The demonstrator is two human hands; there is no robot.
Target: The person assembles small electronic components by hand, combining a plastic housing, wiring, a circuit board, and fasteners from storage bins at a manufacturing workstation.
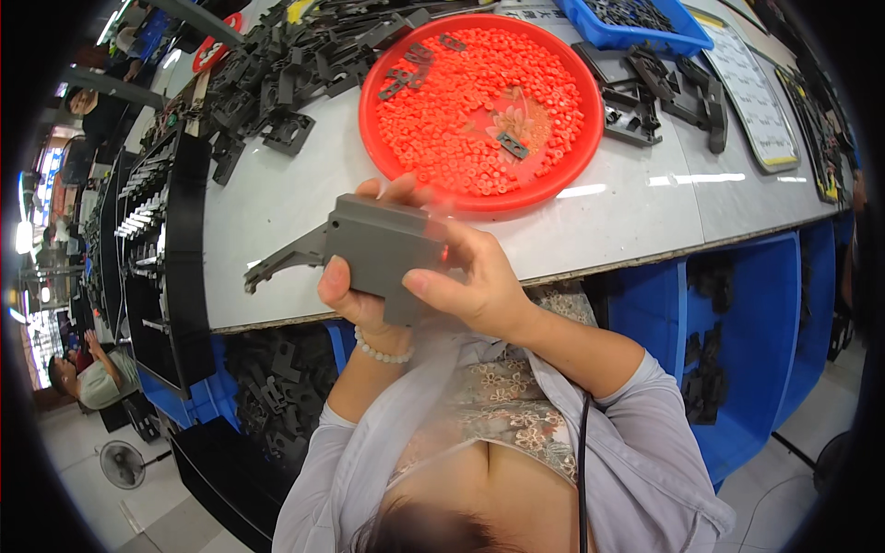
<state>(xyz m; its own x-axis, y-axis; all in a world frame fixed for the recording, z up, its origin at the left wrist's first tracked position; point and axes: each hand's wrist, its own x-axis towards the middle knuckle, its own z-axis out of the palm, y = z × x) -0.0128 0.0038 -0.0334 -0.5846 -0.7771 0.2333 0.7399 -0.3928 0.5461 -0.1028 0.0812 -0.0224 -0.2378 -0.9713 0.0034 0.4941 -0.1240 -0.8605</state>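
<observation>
A dark grey plastic housing [387, 241] with a long angled arm jutting to the left is held up over the near edge of the table. My left hand [361, 300] grips it from below and behind, thumb on its front face and fingertips showing above its top edge. On its right side my right hand [481, 281] is closed, thumb pressed on the front face. A bit of red shows by the right fingers, too blurred to name. Just beyond the hands sits a round red tray [479, 205] filled with small red ring-shaped pieces [442, 120] and several small dark parts.
Dark plastic parts [277, 92] are heaped at the far left, with more dark parts [678, 92] right of the tray. A blue bin [636, 35] stands at the back. Below the table edge are blue bins [737, 341] and a black rack [175, 249] at left.
</observation>
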